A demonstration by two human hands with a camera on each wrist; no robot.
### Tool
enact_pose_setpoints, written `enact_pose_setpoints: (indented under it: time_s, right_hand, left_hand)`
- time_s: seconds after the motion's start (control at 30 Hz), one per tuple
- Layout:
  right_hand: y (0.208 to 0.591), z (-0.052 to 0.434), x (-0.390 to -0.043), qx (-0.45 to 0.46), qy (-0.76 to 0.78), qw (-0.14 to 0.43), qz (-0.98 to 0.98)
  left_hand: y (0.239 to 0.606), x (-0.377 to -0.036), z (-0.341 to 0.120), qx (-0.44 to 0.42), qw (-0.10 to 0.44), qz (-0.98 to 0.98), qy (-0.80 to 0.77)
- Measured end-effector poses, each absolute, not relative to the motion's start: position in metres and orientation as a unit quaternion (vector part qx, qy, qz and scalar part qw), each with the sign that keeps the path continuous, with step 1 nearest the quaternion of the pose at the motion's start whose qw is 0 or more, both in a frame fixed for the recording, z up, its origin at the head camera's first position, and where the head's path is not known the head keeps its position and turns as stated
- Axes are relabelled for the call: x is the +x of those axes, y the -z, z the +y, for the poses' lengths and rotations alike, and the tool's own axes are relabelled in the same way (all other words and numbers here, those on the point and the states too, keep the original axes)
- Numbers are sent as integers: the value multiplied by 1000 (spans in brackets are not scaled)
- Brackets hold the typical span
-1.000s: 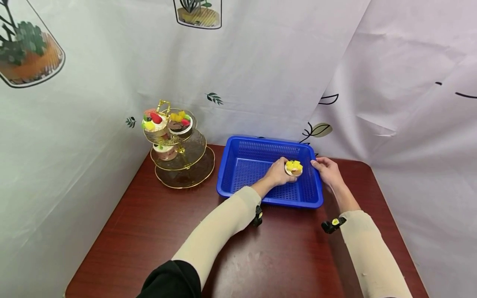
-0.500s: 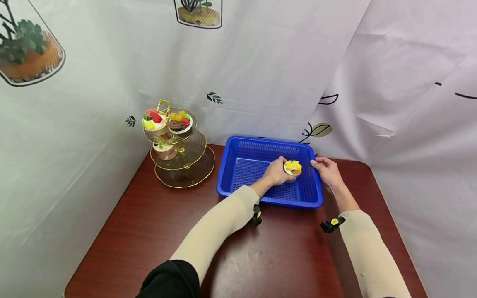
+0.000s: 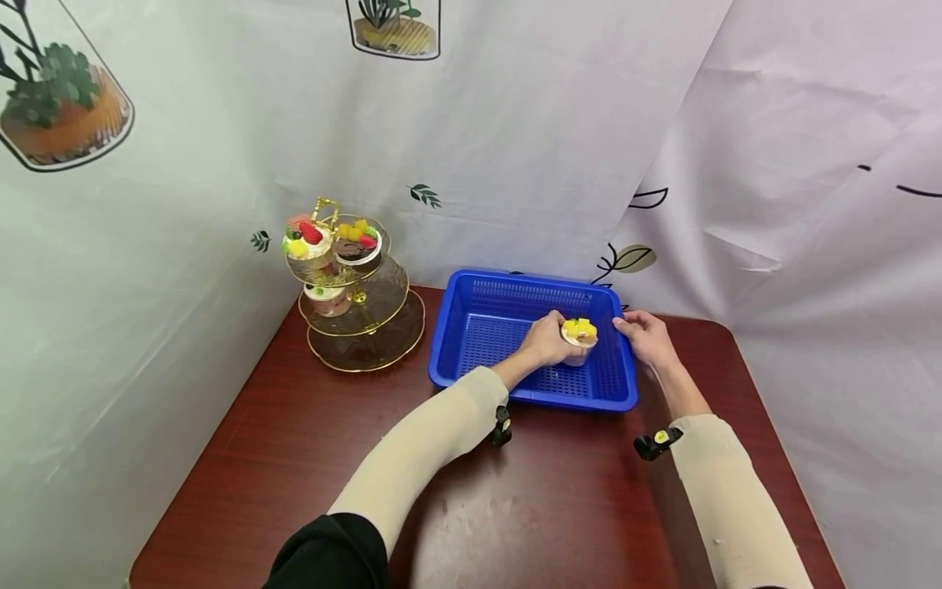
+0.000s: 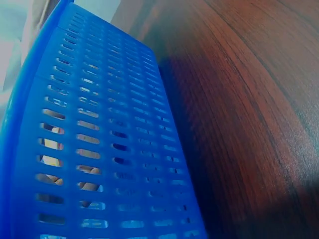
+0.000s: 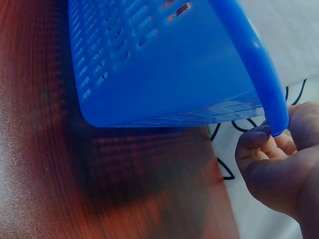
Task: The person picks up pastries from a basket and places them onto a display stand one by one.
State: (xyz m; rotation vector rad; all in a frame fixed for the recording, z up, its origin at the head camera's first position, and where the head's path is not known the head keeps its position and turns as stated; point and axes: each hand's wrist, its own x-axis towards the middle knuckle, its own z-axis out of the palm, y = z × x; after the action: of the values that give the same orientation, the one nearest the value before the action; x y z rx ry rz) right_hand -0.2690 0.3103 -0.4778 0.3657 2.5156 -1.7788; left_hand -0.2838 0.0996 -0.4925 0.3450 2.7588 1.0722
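While the left hand (image 3: 548, 339) grips the small, light, fragile fruit-topped dessert cup (image 3: 578, 337) by its side inside the blue basket (image 3: 471, 376), sparing the topping, the right hand (image 3: 648, 337) pinches the basket's rim.

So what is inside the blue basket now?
Inside the basket the left hand holds a small cake with yellow fruit on top. The rest of the floor that shows is bare mesh. The spot under the hand and cake is covered.
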Motion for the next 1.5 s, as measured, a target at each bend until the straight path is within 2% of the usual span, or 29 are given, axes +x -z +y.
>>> enact_pose_setpoints:
  time_s: [0.53, 0.87, 1.5]
  right_hand:
    - [478, 310, -269, 118, 569, 21, 813]
    - [481, 312, -270, 113, 572, 17, 813]
    - [481, 315, -271, 110, 568, 18, 816]
  left_hand:
    - [474, -280, 81, 201, 80, 908, -358]
    - [456, -277, 58, 218, 88, 883, -407]
    - [445, -267, 12, 215, 100, 844, -481]
